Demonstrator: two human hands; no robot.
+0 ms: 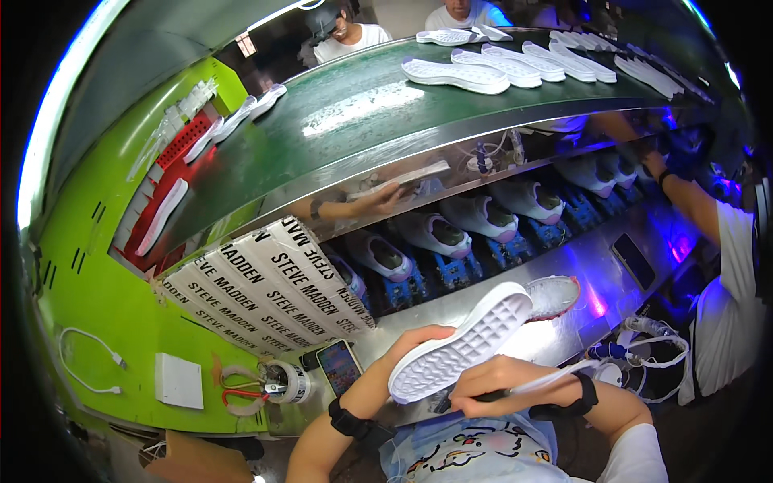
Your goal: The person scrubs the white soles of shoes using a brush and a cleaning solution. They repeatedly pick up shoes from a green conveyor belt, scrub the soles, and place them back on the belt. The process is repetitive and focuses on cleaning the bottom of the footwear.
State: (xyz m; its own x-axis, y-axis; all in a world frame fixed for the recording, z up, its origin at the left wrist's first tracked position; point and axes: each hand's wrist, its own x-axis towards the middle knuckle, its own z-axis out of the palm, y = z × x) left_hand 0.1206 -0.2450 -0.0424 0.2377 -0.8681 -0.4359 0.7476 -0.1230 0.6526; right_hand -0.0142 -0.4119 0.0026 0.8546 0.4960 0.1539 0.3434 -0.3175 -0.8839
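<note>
My left hand (pixel 415 342) grips the far-left edge of a white shoe sole (pixel 475 338), its gridded, hollowed side facing up and its length tilted toward the upper right. Beside the sole's near edge, my right hand (pixel 491 382) is closed round a slim tool (pixel 491 395) that looks like a glue brush, with a dark handle and a dark tip at the sole's heel end. A white tube (pixel 555 374) trails right from that hand. Past the sole's toe, a pale shoe upper (pixel 553 296) with a reddish rim lies on the metal bench (pixel 515 354).
Several shoe uppers on lasts (pixel 451 233) line a blue rack behind. Above runs a green conveyor (pixel 362 105) bearing white soles. A printed carton (pixel 274 290), phone (pixel 340 366), tape roll (pixel 290 381) and red-handled scissors (pixel 245 393) stand left. A co-worker's arm (pixel 688 197) reaches in right.
</note>
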